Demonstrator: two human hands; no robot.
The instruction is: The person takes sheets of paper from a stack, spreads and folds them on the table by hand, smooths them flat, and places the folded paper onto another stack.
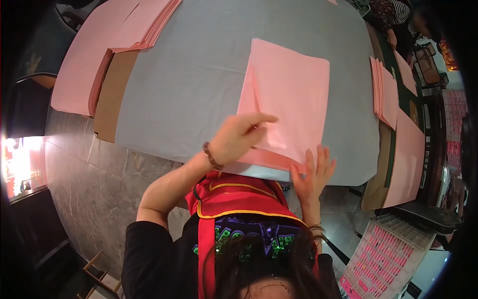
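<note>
A folded pink sheet (pixel 294 89) lies on the grey-covered table in front of me; whether it is cloth or paper I cannot tell. Its left side gapes slightly between the layers, and its near edge reaches the table's front edge. Over the lower left of the sheet is my left hand (pixel 236 137), with the index finger stretched across and the other fingers loosely bent; nothing shows in its grip. My right hand (pixel 314 174) rests at the sheet's near right corner, fingers spread apart and fingertips by the edge.
Stacks of pink sheets lie at the left on brown cardboard (pixel 112 94). Another folded pink stack (pixel 383 94) sits at the right table edge, beside a second table with more pink sheets (pixel 406 159). A co-worker (pixel 393 20) is at the far right. A crate of pink items (pixel 381 259) stands lower right.
</note>
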